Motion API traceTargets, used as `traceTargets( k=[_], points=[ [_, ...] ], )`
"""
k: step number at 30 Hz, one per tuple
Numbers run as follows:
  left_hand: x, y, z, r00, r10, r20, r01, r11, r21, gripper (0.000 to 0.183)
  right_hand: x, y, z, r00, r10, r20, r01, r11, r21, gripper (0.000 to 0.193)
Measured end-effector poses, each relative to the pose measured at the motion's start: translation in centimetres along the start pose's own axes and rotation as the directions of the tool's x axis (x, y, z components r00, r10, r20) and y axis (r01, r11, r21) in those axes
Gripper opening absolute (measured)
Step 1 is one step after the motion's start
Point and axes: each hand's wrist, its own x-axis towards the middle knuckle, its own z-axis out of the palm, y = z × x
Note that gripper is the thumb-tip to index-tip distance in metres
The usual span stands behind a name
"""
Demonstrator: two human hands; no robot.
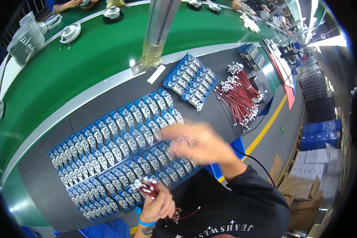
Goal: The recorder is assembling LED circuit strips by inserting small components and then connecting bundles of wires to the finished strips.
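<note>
My left hand (159, 205), with a blue wristband, is closed around a bundle of red wires (147, 187) at the near edge of the table. White connectors stick out above the fingers, and loose red wire ends hang below the fist. Motion smears my right hand (204, 142) over the right end of the circuit boards (119, 154); whether its fingers hold anything cannot be made out. These blue boards carry white and metallic parts and lie in long rows of panels on the dark table. Part of the rows is hidden behind both hands.
Another stack of blue board panels (190, 79) lies farther back, beside a pile of red wires (242, 95) with white connectors. A metal post (158, 31) rises at the green conveyor (95, 51). Other people's hands (69, 4) work across it. Boxes (307, 166) stand at right.
</note>
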Motion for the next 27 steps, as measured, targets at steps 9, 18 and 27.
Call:
traceTargets(
  k=[9, 18, 27],
  points=[
    [1.1, 1.7, 0.6, 0.987, 0.157, 0.018, -0.158, 0.985, 0.065, 0.039, -10.3, 16.3, -17.4, 0.746, 0.034, -0.665, -0.577, 0.531, -0.62, 0.033],
    [1.8, 2.2, 1.3, 0.986, 0.163, -0.042, -0.16, 0.985, 0.071, 0.032, -10.8, 15.5, -19.6, 0.804, 0.093, -0.588, -0.513, 0.61, -0.604, 0.016],
    [2.3, 2.2, 1.7, 0.984, 0.133, -0.115, -0.13, 0.991, 0.033, 0.029, -11.8, 15.9, -19.4, 0.531, 0.03, -0.847, -0.472, 0.841, -0.266, 0.018]
  ],
)
